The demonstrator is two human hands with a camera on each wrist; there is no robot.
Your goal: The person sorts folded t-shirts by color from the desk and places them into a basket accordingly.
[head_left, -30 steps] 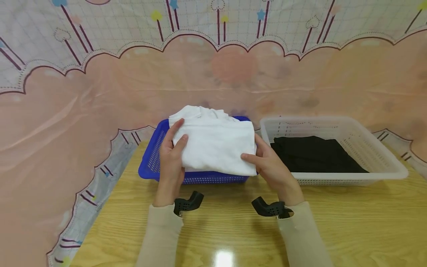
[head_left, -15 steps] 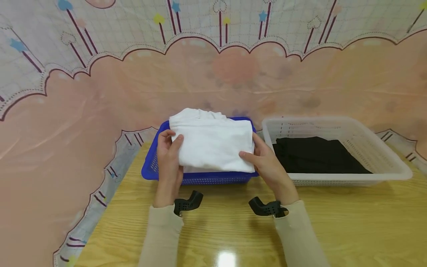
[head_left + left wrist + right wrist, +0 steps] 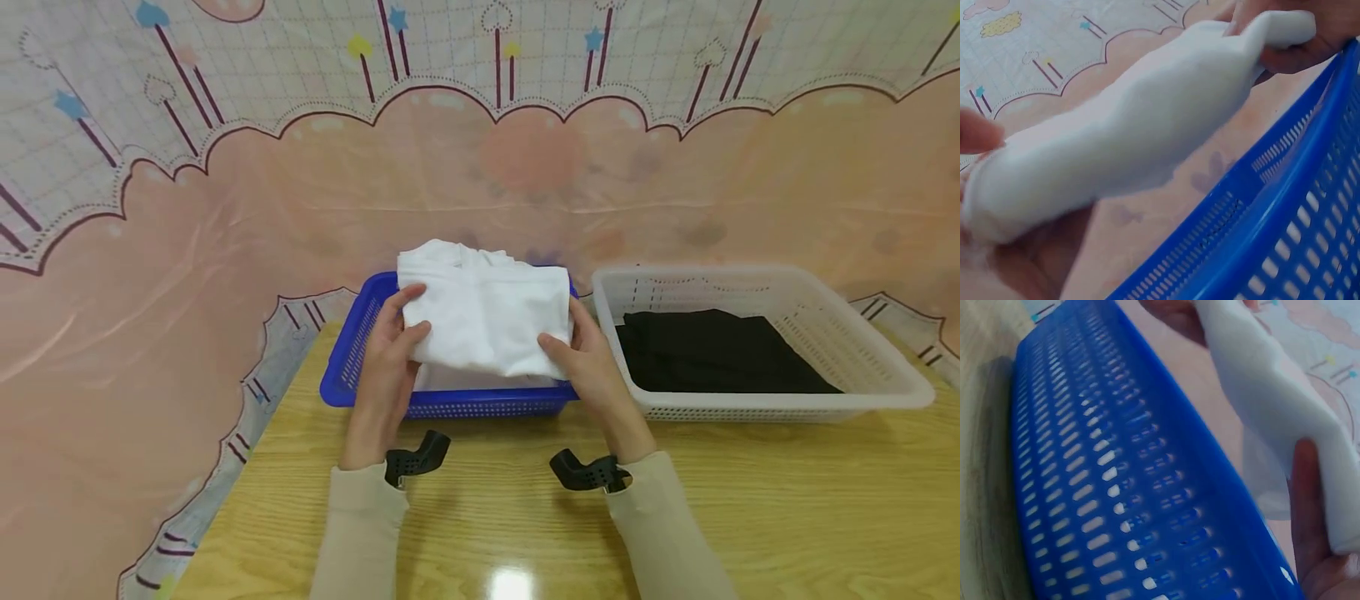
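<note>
A folded white garment is held up over the blue basket in the head view. My left hand grips its left edge, thumb on the near face and fingers behind. On the opposite edge my right hand pinches it the same way. A soft vertical crease runs down its middle. In the left wrist view the garment spans both hands above the basket rim. Some white material shows inside the basket beneath it; what it is cannot be made out.
Right of the blue basket stands a white plastic basket with folded black cloth in it. Both baskets rest on a wooden table. A patterned sheet hangs behind and along the left side.
My hands have come closer together, the left one shifting right. The garment has buckled slightly at its middle, and its lower edge has risen, showing more of the blue basket's inside.
</note>
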